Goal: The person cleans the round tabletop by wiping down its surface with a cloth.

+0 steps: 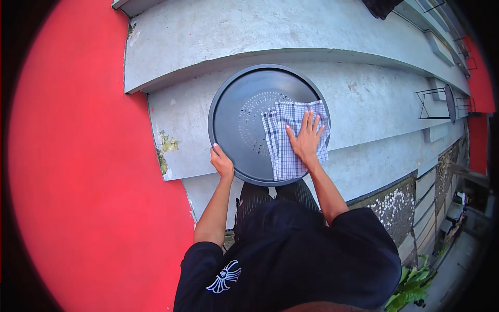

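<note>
A round, dark grey tray (228, 117) with a raised rim and a ring of small marks lies above the person's knees. My left hand (222, 162) grips its lower left rim, thumb on top and the other fingers hidden beneath. On the right part of the tray is a folded blue-and-white checked cloth (283, 151). My right hand (307, 139) lies flat on this cloth with its fingers spread, pressing against the tray surface.
Wide pale grey steps (379, 109) run across the view, beside a red wall or floor (93, 156) at left. A small dark table (450, 104) stands at right. Green leaves (413, 286) and white pebbles (392, 208) show at lower right. Something dark (381, 6) is at the top.
</note>
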`<action>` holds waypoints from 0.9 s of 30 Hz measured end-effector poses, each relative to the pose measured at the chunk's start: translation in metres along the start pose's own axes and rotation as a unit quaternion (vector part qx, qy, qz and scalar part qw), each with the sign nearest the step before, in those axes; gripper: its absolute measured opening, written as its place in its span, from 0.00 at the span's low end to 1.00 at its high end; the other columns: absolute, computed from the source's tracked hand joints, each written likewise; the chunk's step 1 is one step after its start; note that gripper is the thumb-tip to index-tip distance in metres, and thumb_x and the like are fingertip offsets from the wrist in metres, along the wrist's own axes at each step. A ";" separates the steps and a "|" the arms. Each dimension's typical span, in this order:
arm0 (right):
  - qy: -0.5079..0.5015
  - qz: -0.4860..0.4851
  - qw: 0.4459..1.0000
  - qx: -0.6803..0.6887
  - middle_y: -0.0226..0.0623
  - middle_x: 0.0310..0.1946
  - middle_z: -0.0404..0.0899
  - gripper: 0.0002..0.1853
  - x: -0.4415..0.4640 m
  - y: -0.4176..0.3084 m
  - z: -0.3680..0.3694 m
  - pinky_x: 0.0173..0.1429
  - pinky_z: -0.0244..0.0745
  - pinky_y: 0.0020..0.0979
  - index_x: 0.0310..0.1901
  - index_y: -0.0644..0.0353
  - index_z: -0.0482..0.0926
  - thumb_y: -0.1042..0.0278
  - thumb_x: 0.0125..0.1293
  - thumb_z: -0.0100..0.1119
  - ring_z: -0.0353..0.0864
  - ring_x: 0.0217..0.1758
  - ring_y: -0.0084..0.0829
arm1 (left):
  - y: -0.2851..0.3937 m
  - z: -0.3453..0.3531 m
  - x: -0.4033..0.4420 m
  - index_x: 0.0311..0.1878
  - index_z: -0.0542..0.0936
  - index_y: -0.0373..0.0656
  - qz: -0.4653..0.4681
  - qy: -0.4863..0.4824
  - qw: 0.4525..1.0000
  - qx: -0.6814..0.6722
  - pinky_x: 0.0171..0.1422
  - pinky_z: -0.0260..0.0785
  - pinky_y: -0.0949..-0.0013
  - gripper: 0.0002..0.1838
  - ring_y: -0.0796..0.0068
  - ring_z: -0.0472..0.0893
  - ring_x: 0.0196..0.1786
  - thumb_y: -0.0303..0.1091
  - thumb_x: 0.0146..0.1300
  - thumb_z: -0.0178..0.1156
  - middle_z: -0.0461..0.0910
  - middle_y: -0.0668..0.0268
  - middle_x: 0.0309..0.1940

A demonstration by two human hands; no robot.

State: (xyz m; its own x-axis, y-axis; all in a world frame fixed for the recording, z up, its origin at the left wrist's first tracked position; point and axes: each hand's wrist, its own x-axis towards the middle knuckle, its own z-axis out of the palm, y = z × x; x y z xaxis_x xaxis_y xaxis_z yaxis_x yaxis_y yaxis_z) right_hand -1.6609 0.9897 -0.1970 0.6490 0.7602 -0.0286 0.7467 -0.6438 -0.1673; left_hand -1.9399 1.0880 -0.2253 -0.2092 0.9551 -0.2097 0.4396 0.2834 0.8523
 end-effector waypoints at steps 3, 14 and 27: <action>0.028 -0.029 0.999 0.025 0.51 0.87 0.45 0.57 0.035 -0.006 0.010 0.84 0.28 0.72 0.85 0.63 0.50 0.23 0.71 0.51 0.39 0.90 0.60 | 0.007 0.001 -0.032 0.49 0.80 0.28 0.000 0.017 1.000 -0.011 0.54 0.71 0.49 0.31 0.45 0.81 0.43 0.53 0.85 0.44 0.85 0.43 0.40; 0.012 -0.302 0.951 0.069 0.41 0.86 0.52 0.53 0.060 -0.127 0.015 0.86 0.34 0.69 0.83 0.57 0.59 0.21 0.70 0.49 0.45 0.89 0.52 | 0.011 0.010 -0.062 0.47 0.80 0.30 0.002 0.007 1.000 0.012 0.53 0.70 0.44 0.30 0.35 0.80 0.42 0.53 0.85 0.44 0.83 0.40 0.37; -0.004 -0.092 0.996 0.009 0.39 0.88 0.48 0.57 0.086 -0.057 0.005 0.83 0.30 0.76 0.85 0.54 0.54 0.17 0.69 0.48 0.41 0.91 0.52 | 0.008 -0.003 -0.040 0.47 0.80 0.32 -0.004 0.015 1.000 -0.019 0.52 0.72 0.44 0.29 0.36 0.82 0.43 0.53 0.85 0.45 0.85 0.41 0.37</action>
State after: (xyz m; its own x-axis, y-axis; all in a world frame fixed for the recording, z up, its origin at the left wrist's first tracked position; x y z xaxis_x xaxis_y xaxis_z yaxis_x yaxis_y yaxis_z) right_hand -1.6487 1.0925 -0.1952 0.5003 0.8658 -0.0046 0.8500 -0.4922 -0.1877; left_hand -1.9309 1.0513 -0.2087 -0.2397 0.9494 -0.2029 0.4049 0.2877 0.8679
